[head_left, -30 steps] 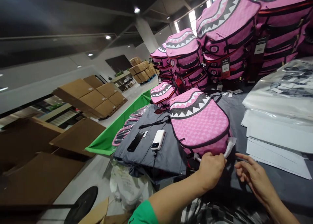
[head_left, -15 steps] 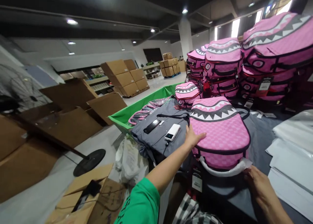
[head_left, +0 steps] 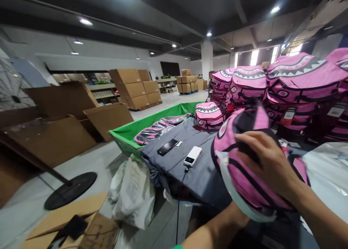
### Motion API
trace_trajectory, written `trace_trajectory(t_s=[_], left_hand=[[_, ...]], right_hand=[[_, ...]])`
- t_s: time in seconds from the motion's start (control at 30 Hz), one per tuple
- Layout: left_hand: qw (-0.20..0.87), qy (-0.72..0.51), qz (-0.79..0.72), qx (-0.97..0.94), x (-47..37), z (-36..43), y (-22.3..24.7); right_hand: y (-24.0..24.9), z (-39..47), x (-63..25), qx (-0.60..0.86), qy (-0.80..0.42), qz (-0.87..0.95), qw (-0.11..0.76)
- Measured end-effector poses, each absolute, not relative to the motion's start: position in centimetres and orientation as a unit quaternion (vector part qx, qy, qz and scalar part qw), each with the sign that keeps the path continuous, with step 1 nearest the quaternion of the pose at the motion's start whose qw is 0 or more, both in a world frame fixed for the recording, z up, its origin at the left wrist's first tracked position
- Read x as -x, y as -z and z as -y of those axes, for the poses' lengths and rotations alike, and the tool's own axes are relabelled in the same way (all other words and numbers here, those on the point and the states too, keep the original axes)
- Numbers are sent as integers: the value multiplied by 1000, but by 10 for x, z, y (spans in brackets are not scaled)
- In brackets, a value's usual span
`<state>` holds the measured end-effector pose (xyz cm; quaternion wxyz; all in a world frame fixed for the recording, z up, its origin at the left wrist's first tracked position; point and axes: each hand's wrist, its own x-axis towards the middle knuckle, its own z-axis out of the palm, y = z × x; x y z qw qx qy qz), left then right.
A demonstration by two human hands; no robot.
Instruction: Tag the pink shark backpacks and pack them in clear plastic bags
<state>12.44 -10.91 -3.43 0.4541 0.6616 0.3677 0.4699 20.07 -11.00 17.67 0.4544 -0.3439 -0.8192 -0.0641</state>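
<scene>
A pink backpack with black piping stands tilted and turned on its side in front of me, slightly blurred. A white-wrapped handle curves along its near edge. My right hand lies across the upper part of the bag, fingers curled over it and closed on it. From below, my left hand reaches under the backpack; its fingers are hidden behind the bag. A smaller pink bag with a shark-teeth print sits just beyond, on the grey cloth.
A phone and a white power bank with a cable lie to the left. Behind them is a green-lined bin with wrapped pink-and-black items. Stacked pink backpacks rise at the back right; white plastic sheets lie at right.
The backpack has gone from lying front-up to tilted on its side. My right hand has moved from its handle up onto the bag; my left has moved from its side to underneath.
</scene>
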Motion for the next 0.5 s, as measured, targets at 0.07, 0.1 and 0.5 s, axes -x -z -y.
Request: trace_trajectory(t_s=[0.07,0.1,0.5], left_hand=[[570,-479,-365,-559,-108,134,52],[641,-482,-362,-475,-97,148,63],[721,-527,-412,-179,-53,158,59]], right_hand=[[-161,88,-186,278,-12,891,358],[-148,82,-184,259,-39,905,336],[7,178,-304,484,-84,763,420]])
